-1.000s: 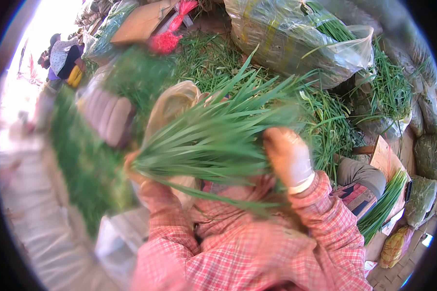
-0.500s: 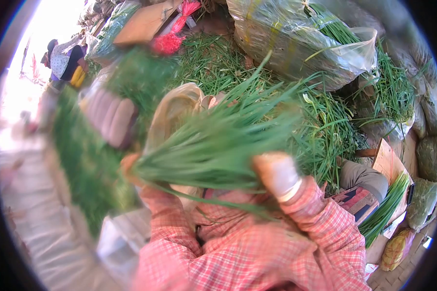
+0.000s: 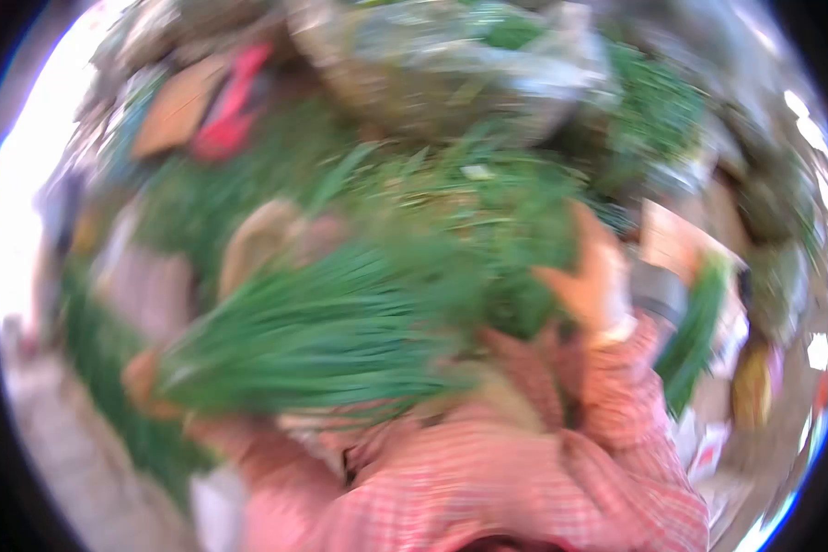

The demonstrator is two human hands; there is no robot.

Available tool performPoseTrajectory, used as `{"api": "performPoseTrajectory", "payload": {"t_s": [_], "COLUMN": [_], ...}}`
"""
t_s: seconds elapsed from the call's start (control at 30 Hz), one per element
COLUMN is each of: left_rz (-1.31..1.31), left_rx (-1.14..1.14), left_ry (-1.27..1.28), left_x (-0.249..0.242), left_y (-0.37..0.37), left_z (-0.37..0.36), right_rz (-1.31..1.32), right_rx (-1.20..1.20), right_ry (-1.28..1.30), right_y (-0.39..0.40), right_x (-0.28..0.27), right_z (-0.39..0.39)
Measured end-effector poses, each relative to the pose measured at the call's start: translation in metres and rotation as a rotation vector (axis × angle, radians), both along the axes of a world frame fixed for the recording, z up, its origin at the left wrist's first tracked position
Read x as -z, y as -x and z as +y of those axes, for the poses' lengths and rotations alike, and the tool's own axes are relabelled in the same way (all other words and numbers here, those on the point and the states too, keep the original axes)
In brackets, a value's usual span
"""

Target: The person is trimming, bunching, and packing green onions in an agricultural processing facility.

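Observation:
A thick bunch of long green chives (image 3: 313, 331) spreads across the front of my body, blurred by motion. At its narrow end on the left, my left hand (image 3: 152, 386) is closed around the stems. My right hand (image 3: 593, 276) is raised to the right of the bunch, apart from it, with thumb and fingers spread and nothing in them. A white wrapping shows on that hand toward the wrist. Beyond both hands lies a heap of loose green leaves (image 3: 488, 198).
A large clear plastic bag (image 3: 432, 83) of greens stands at the back. Pink ties (image 3: 230, 129) lie near a brown board (image 3: 179, 106) at back left. On the right, another green bunch (image 3: 699, 340) rests by a light board (image 3: 667, 244). A purplish-grey ridged object (image 3: 147, 290) sits left.
My left hand and the bunch have moved left and down. My right hand has come away from the leaves, moving up and right, and its fingers have spread. The view has shifted too.

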State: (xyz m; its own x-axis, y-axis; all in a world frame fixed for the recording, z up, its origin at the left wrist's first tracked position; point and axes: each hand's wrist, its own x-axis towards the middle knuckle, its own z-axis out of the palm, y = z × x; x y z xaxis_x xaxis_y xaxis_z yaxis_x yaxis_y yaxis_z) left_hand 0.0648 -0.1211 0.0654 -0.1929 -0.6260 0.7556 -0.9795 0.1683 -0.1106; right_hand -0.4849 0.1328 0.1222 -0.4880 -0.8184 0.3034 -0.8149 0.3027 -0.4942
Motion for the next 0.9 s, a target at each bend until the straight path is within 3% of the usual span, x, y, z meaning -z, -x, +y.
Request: {"api": "performPoseTrajectory", "payload": {"t_s": [0.03, 0.13, 0.17, 0.23, 0.3, 0.43, 0.5, 0.6, 0.67, 0.7, 0.73, 0.77, 0.8, 0.87, 0.9], "left_rz": [0.059, 0.282, 0.372, 0.517, 0.655, 0.87, 0.946, 1.065, 1.235, 1.295, 1.406, 1.332, 1.294, 1.177, 1.269], "left_rx": [0.097, 0.43, 0.566, 0.865, 1.195, 1.867, 2.128, 2.36, 2.354, 2.146, 1.83, 1.437, 1.124, 0.831, 0.615], "left_ry": [-0.002, 0.016, 0.016, 0.001, -0.04, -0.211, -0.383, -0.916, -1.406, -1.838, -2.235, -2.623, -2.714, -2.59, -2.674], "left_x": [-0.008, -0.055, -0.074, -0.124, -0.174, -0.263, -0.282, -0.256, -0.214, -0.194, -0.175, -0.146, -0.119, -0.128, -0.12], "left_y": [0.03, 0.133, 0.174, 0.26, 0.345, 0.482, 0.533, 0.604, 0.645, 0.659, 0.672, 0.688, 0.705, 0.711, 0.722], "left_z": [-0.013, -0.034, -0.031, -0.014, 0.021, 0.128, 0.178, 0.251, 0.298, 0.323, 0.347, 0.361, 0.376, 0.397, 0.403], "right_rz": [-0.162, -0.276, -0.207, -0.179, 0.038, 0.311, 0.318, -0.048, -0.296, -0.433, -0.461, -0.422, -0.429, -0.469, -0.491], "right_rx": [-0.083, -0.426, -0.492, -0.659, -0.517, -0.392, -0.314, -0.16, -0.003, 0.074, 0.158, 0.304, 0.396, 0.491, 0.539], "right_ry": [0.125, 0.584, 0.744, 0.767, 0.912, 0.851, 0.763, 0.613, 0.513, 0.484, 0.463, 0.387, 0.352, 0.366, 0.375], "right_y": [-0.004, -0.036, -0.052, -0.054, -0.048, 0.007, 0.045, 0.088, 0.11, 0.119, 0.123, 0.128, 0.132, 0.14, 0.15], "right_x": [-0.026, -0.086, -0.105, -0.159, -0.193, -0.232, -0.226, -0.2, -0.16, -0.138, -0.113, -0.081, -0.054, -0.024, -0.01], "right_z": [-0.007, -0.051, -0.057, -0.066, -0.053, 0.011, 0.061, 0.138, 0.184, 0.206, 0.225, 0.244, 0.257, 0.268, 0.271]}}
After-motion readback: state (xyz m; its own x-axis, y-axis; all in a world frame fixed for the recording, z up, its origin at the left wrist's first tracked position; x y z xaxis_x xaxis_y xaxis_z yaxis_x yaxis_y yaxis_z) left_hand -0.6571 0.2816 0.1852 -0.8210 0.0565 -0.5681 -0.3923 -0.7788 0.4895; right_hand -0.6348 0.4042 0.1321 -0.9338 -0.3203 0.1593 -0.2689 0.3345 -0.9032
